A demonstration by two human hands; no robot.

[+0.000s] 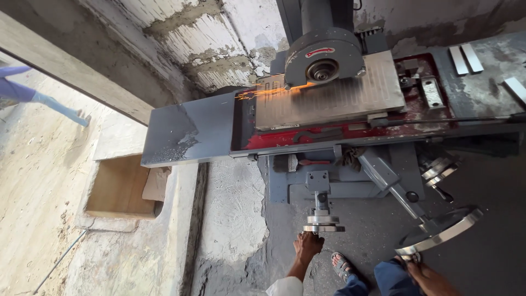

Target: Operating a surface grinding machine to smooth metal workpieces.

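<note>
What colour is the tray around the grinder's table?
Red, under the grey table; the tray shows best along its front edge in the head view.

The small handwheel (322, 220), a flat round metal disc, sits level on a short shaft below the grinder's table (329, 101). The large handwheel (440, 230), shiny-rimmed and tilted, hangs lower, right of that table's middle.

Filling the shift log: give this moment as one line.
left hand on small handwheel | right hand on large handwheel | grinding wheel sparking
</note>
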